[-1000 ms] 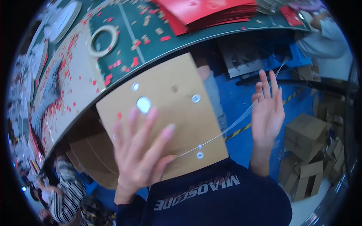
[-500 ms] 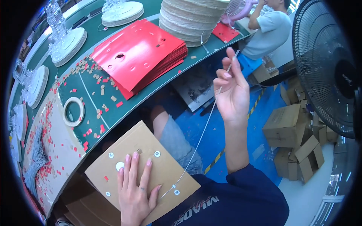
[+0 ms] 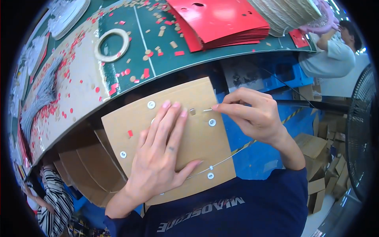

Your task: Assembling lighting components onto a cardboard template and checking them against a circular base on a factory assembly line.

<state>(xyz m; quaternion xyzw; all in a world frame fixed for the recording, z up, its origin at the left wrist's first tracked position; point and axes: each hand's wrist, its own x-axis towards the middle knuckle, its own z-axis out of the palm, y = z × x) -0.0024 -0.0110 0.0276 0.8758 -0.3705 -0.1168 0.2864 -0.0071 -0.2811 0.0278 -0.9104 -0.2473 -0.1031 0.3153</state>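
A brown cardboard panel [image 3: 215,148] lies tilted in front of me, with several round white eyelet-like pieces [image 3: 212,122] and a small slot [image 3: 192,111] in it. My left hand [image 3: 160,154] rests flat on the panel, fingers stretched out, hiding part of its middle. My right hand [image 3: 254,112] pinches the stiff tip of a thin white cord just above the panel, with the tip directed at the slot. The cord [image 3: 221,161] passes under my left thumb, through a small white bead near the lower right eyelet, and on past the panel's right edge.
On the green-topped table [image 3: 158,67] are a stack of red sheets [image 3: 221,23], a tape roll [image 3: 112,45], a bundle of grey cords [image 3: 41,94] and paper scraps. An open carton [image 3: 89,154] stands below. A fan [image 3: 361,130], boxes [image 3: 316,150] and another person [image 3: 329,55] are at right.
My right hand has come down from high up, bringing the cord's tip to the panel beside the slot. My left hand stays flat on the panel. The head view has shifted left.
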